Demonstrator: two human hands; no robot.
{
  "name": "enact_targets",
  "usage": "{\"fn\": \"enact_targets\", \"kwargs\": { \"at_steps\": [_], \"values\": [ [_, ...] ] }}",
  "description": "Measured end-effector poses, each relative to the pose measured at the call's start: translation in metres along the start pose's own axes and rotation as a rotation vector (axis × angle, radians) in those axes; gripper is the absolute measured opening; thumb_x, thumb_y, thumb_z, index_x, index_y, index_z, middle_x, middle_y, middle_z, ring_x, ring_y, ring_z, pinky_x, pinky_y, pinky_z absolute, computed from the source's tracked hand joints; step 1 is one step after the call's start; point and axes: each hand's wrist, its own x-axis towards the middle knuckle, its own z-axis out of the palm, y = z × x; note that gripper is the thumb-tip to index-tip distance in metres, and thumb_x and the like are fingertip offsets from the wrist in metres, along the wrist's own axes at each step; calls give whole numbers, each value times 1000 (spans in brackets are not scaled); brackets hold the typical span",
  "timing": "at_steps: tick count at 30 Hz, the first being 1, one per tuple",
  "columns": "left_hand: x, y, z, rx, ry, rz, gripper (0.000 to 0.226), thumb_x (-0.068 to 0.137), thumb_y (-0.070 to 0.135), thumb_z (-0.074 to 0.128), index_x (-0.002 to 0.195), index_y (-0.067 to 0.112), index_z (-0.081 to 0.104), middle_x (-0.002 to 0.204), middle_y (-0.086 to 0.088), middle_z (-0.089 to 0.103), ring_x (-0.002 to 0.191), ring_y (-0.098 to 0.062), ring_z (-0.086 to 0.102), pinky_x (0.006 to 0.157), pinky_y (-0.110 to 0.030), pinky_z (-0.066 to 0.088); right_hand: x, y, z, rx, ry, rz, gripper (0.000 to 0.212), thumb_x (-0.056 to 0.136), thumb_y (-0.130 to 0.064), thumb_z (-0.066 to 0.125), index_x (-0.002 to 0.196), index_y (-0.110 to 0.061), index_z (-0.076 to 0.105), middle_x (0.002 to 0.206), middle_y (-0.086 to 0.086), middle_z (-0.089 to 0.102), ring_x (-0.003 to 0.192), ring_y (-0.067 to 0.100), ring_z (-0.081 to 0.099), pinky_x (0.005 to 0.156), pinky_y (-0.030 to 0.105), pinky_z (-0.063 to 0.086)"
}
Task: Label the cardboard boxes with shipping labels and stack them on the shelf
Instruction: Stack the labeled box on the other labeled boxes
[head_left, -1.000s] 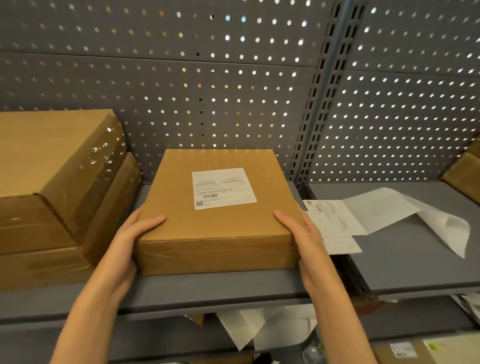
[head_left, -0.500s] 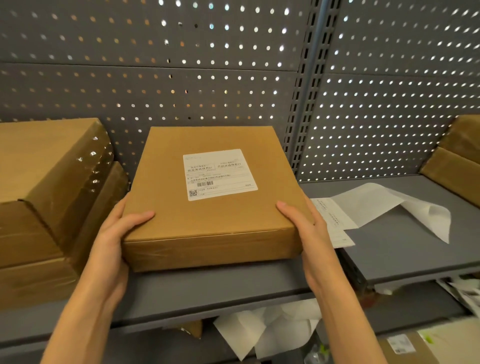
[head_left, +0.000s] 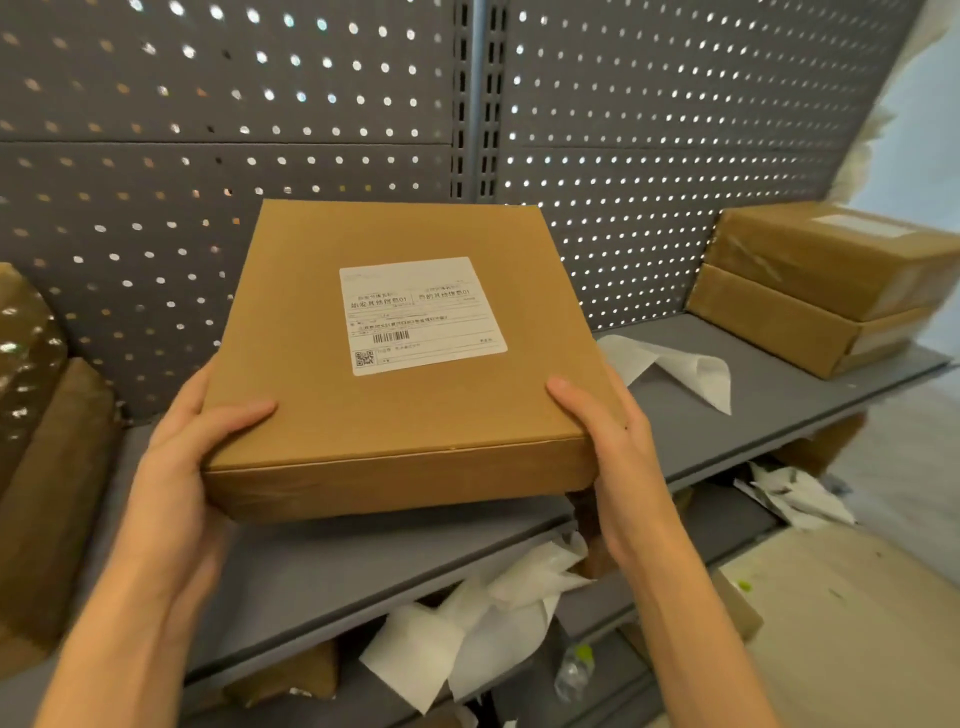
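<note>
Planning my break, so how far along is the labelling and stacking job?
Done: the flat cardboard box carries its shipping label, and two boxes sit stacked at the shelf's right end. In hand: the left hand and right hand grip the labelled box above the grey shelf. Left: setting it down; whether more boxes wait unlabelled cannot be told.

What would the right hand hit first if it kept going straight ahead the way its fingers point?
Probably the pegboard back wall. The right hand, gripping the labelled box, points forward over the shelf; nothing shows between, though depth is unclear.
</note>
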Motion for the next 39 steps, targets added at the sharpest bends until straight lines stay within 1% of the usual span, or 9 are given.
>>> {"fn": "enact_targets", "kwargs": {
  "at_steps": [3,7,13,15,19,23,28,35,39],
  "values": [
    [-1,-4,29,-15,-64,-3,38,86,5,47,119,20,60,90,17,72,79,3,66,66,-9,52,-7,-10,-28,-13,79,-33,76,64,-50,68,136,-38,46,124,-14,60,111,6,56,88,25,45],
    [-7,-8,77,-29,-153,-23,35,86,5,47,111,24,61,85,18,72,74,4,66,60,-7,50,-14,-20,-73,-30,185,-30,83,56,-58,71,134,-41,48,126,-12,59,114,11,55,97,34,44],
    [-28,-19,160,-37,-252,-26,40,85,10,51,122,23,58,92,20,70,86,1,64,81,-26,45,-27,-34,-156,-14,312,-70,75,64,-50,68,135,-39,46,124,-15,59,109,4,57,82,24,46],
    [-37,-23,189,-46,-284,-43,43,84,12,52,126,24,57,97,18,69,92,-4,62,79,-28,45,-30,-38,-185,-27,354,-74,77,62,-52,70,135,-40,46,125,-14,58,112,7,56,90,28,46],
    [-60,-33,250,-64,-356,-56,42,85,12,51,124,23,58,96,17,70,84,-2,64,70,-24,49,-35,-45,-249,-75,427,-87,87,51,-65,69,133,-44,46,127,-12,57,116,12,54,100,40,44],
    [-80,-43,312,-85,-414,-59,41,85,13,52,123,25,59,99,15,70,83,-2,65,63,-17,54,-36,-58,-312,-99,453,-121,88,52,-64,68,133,-42,46,126,-12,58,114,11,56,98,38,46],
    [-97,-52,377,-112,-445,-46,50,76,24,60,126,25,57,104,13,68,89,-5,63,70,-25,45,-26,-76,-377,-129,442,-137,87,53,-63,68,134,-40,47,126,-10,59,114,11,57,93,32,47],
    [-96,-56,445,-87,-449,6,38,86,15,52,121,25,59,96,19,70,87,1,65,71,-21,53,3,-87,-437,-120,429,-158,84,55,-62,67,134,-39,48,124,-12,61,112,10,58,94,33,48],
    [-86,-58,481,-66,-450,18,39,86,14,51,122,25,58,94,20,70,80,5,65,78,-26,47,28,-92,-464,-108,417,-167,80,57,-60,67,132,-39,49,120,-12,63,108,8,60,86,28,48]
  ]
}}
